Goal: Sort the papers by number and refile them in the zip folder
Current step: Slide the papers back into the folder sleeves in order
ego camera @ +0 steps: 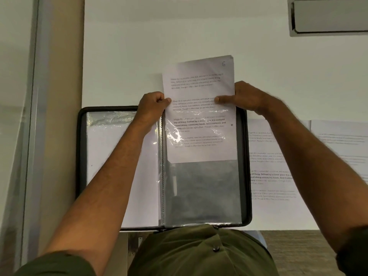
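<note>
Two hands are gripping one sheet [199,92], marked 6 in its top right corner, over the open folder [81,156]. We are pinching the sheet's left edge with the left hand [152,105], thumb on the printed face and fingers curled behind. We are pinching the right edge with the right hand [246,96], thumb lying flat across the text and the other fingers hidden behind the paper. The sheet's lower half is sitting inside the clear sleeve [203,192] on the folder's right-hand page; its upper half is standing out beyond the folder's far edge, tilted slightly. The sleeve's lower part is showing dark through the plastic, with no paper in it. On the folder's left-hand page, another sleeve is holding a white sheet [111,166] with its blank side up. Just right of the folder, more printed papers [274,176] are lying flat on the table [129,46]; one is touching the folder's right edge, and a second is partly overlapping it farther right. The folder's near edge is reaching the table's front edge.
</note>
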`<state>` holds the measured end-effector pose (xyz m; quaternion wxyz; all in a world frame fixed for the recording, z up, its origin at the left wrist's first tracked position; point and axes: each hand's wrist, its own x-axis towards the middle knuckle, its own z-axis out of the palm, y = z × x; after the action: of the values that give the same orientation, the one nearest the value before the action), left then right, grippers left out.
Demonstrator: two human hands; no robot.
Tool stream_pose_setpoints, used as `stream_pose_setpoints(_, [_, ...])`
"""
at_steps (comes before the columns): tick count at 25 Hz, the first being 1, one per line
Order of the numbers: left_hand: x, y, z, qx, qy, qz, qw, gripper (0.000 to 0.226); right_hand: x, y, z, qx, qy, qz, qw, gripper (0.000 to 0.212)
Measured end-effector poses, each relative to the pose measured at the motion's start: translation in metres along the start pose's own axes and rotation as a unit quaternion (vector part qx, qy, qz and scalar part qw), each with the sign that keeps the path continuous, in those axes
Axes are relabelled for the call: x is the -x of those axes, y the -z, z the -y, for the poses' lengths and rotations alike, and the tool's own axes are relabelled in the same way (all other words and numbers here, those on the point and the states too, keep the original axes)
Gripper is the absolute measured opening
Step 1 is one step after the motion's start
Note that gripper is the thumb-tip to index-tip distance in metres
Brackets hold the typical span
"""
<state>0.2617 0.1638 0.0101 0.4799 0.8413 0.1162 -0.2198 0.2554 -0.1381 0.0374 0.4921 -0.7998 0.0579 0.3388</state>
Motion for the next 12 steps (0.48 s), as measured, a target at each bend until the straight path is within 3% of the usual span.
stream_pose_setpoints(4, [-0.0009,0.0073,0.0033,-0.025,0.003,0.058,0.998,0.028,-0.0003,0.0011,0.0012,-0.037,0.033,-0.039,0.998,0.018])
stream_pose_setpoints(9, [-0.0002,0.0041,-0.0037,0.068,0.012,0.021,0.997,0.020,-0.0061,0.0081,-0.0001,0.071,-0.011,0.055,0.996,0.035])
stream_pose_setpoints(12, [-0.0022,0.0026,-0.0009,0.022,0.014,0.012,1.000,0.029,-0.0096,0.0065,0.0046,0.069,-0.010,0.018,0.997,0.035])
